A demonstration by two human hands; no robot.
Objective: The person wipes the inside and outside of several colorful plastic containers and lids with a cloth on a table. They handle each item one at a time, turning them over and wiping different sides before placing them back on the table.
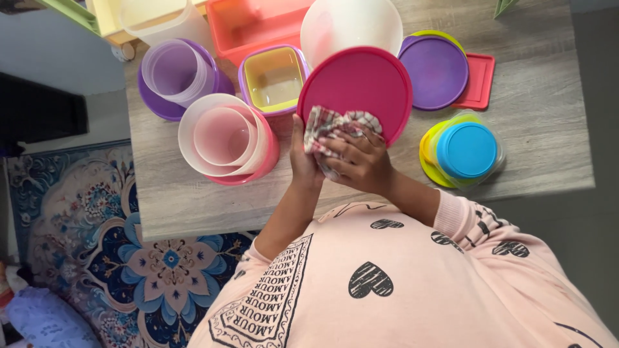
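Note:
My left hand [303, 158] grips the lower edge of a round magenta lid [361, 84], holding it tilted up above the table. My right hand [361, 161] presses a crumpled red-and-white checked cloth [335, 125] against the lid's lower face. Both hands are close together over the front middle of the grey wooden table [548, 116].
Left of the hands stand nested pink and clear round containers [225, 138] and a purple container holding a clear one [177, 74]. A square purple-and-yellow box [274, 77], an orange bin [251, 22], a clear bowl [351, 22], a purple lid [435, 71], a red square lid [480, 80] and stacked blue, yellow lids [464, 151] surround them. A patterned rug [129, 245] lies below.

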